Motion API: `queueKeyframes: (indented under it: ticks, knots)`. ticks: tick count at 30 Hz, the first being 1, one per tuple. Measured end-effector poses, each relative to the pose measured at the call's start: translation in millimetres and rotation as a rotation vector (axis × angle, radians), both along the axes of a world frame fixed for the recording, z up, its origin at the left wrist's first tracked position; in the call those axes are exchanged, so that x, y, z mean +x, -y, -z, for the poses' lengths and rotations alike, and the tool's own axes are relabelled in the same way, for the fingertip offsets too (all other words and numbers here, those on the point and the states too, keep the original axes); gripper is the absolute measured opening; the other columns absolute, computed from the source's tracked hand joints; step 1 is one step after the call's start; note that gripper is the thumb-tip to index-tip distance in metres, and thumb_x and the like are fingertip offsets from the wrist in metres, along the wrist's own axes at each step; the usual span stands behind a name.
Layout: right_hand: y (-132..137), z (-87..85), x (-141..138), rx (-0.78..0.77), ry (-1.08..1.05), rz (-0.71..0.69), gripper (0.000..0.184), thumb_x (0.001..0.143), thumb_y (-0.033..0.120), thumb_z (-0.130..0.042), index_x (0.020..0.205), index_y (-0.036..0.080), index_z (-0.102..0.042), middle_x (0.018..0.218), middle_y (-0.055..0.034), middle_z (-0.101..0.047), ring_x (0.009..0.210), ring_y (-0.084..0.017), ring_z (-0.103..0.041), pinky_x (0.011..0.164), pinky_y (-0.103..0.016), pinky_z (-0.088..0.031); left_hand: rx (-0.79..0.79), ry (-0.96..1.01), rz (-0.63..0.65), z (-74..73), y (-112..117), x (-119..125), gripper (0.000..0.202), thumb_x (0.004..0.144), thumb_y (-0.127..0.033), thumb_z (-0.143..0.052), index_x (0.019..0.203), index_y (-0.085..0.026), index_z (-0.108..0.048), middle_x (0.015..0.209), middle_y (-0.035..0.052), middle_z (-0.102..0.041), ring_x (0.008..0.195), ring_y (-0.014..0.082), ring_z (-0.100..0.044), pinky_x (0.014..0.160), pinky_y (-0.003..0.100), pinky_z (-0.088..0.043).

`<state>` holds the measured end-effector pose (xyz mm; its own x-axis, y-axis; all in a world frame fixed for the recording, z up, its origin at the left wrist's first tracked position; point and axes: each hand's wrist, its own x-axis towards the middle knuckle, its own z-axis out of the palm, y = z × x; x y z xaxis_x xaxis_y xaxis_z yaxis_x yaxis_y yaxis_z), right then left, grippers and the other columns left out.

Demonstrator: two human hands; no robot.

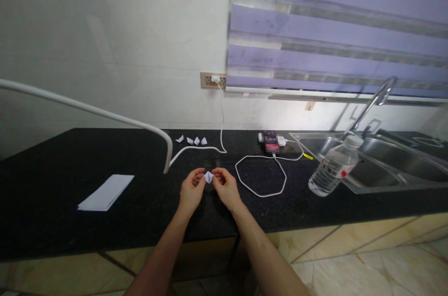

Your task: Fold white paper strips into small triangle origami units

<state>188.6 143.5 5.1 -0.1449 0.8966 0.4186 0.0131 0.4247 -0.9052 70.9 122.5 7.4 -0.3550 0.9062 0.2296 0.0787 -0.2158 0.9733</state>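
Between my two hands, just above the black counter, is a small folded white paper piece [208,177] with a pointed top. My left hand [192,187] pinches its left side between thumb and fingers. On the other side, my right hand [225,187] grips the right edge the same way. Farther back on the counter lie several small folded paper pieces [197,141] in a short row. A stack of white paper sheets [106,193] rests to the left of my hands.
A white cable [261,196] loops right of my hands, near a phone-like device [271,142] with a blurred screen. A water bottle [332,167] stands by the steel sink [371,188] and its faucet [373,100]. A white curved rod [115,113] reaches in from the left. A wall socket [206,80] holds a plug.
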Motion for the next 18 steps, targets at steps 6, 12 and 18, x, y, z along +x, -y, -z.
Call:
queueKeyframes:
  ticks: [6,12,18]
  knots:
    - [-1.4,2.4,-0.8,-0.002,-0.008,0.006,0.017,0.073,0.019,-0.049,0.089,0.018,-0.055,0.074,-0.0010,-0.058,0.063,-0.011,-0.055,0.058,-0.022,-0.045,-0.019,0.016,0.001,0.7,-0.7,-0.7,0.031,0.066,-0.024,-0.057,0.094,-0.013,-0.055,0.073,0.0016,-0.060,0.067,0.0110,-0.058,0.067,0.024,-0.045]
    - [0.1,-1.2,-0.7,-0.018,-0.017,0.018,0.018,0.071,0.018,-0.051,0.088,0.017,-0.056,0.074,-0.0011,-0.058,0.062,-0.011,-0.054,0.057,-0.021,-0.045,-0.031,0.072,0.018,-0.6,-0.6,-0.5,0.032,0.065,-0.024,-0.057,0.094,-0.013,-0.055,0.071,0.0015,-0.060,0.065,0.0109,-0.057,0.065,0.023,-0.045]
    - [1.1,-2.0,-1.0,-0.026,-0.017,0.027,0.019,0.071,0.018,-0.050,0.089,0.017,-0.055,0.073,-0.0010,-0.057,0.060,-0.010,-0.053,0.054,-0.021,-0.044,-0.039,0.117,0.023,-1.6,0.4,-0.3,0.033,0.064,-0.026,-0.058,0.094,-0.013,-0.055,0.071,0.0013,-0.060,0.064,0.0105,-0.057,0.064,0.023,-0.045]
